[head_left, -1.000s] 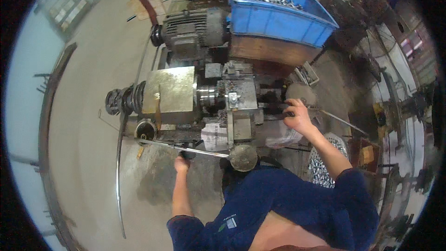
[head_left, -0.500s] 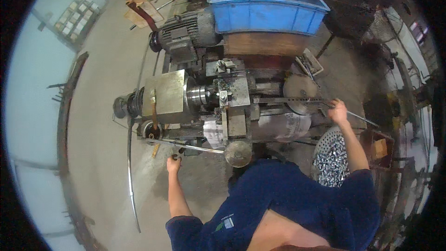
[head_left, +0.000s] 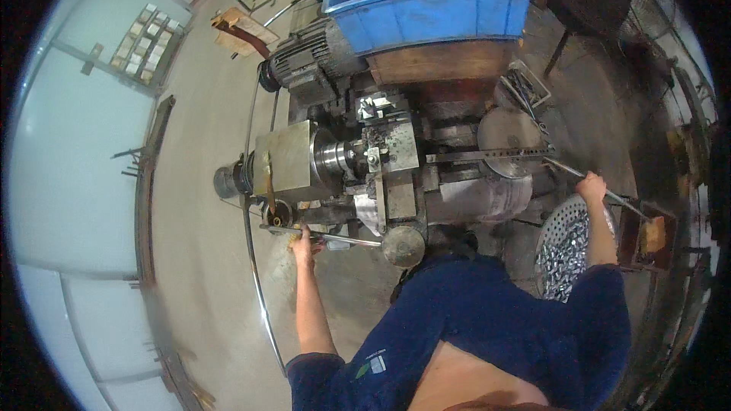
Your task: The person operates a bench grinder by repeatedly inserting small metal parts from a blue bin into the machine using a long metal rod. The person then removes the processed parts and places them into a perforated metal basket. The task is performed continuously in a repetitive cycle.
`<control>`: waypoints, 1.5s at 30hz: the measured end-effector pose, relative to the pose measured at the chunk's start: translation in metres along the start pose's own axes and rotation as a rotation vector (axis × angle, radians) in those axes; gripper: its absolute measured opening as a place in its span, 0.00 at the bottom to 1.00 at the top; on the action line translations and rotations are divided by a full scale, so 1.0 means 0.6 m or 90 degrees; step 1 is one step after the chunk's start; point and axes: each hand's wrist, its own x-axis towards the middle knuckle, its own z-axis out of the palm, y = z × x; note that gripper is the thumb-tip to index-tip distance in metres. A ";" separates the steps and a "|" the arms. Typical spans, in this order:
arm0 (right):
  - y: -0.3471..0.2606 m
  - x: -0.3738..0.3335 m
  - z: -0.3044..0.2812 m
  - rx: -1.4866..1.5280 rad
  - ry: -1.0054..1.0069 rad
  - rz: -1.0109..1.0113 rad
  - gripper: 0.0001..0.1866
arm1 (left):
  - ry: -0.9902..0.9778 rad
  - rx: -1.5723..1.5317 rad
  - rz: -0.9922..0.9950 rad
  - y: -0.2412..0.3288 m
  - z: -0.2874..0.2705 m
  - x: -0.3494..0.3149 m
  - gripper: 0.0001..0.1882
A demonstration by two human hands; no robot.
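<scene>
My right hand (head_left: 592,186) is closed round a long metal lever rod (head_left: 627,205), which slants down to the right from the end of a bar with a row of holes (head_left: 495,155). My left hand (head_left: 303,247) has its fingers bent over a thinner bright lever (head_left: 346,240) that ends at a round metal disc (head_left: 403,246). Whether a small item is also in the left fingers is hidden. Both levers belong to a lathe-like machine, with its square headstock (head_left: 285,161), shiny spindle (head_left: 332,158) and tool block (head_left: 397,144) ahead of me.
A blue bin (head_left: 430,19) of small metal parts stands on a wooden box (head_left: 442,63) behind the machine. By my right arm is a perforated basin (head_left: 550,237) of similar parts. An electric motor (head_left: 304,57) sits far left; a long rod (head_left: 259,289) slopes down past my left arm.
My left hand has come up from below onto the bright lever. My right hand is now farther right, away from the perforated bar's end. The whole view has shifted slightly.
</scene>
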 end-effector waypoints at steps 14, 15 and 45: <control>-0.069 -0.251 0.014 0.210 -0.035 0.092 0.16 | 0.170 -0.037 0.144 -0.052 0.041 0.053 0.20; -0.067 -0.251 0.011 0.229 -0.061 0.083 0.17 | 0.163 -0.037 0.137 -0.051 0.038 0.056 0.20; -0.128 -0.054 -0.013 0.104 0.271 -0.083 0.39 | -0.258 0.354 -0.150 -0.240 -0.054 -0.035 0.10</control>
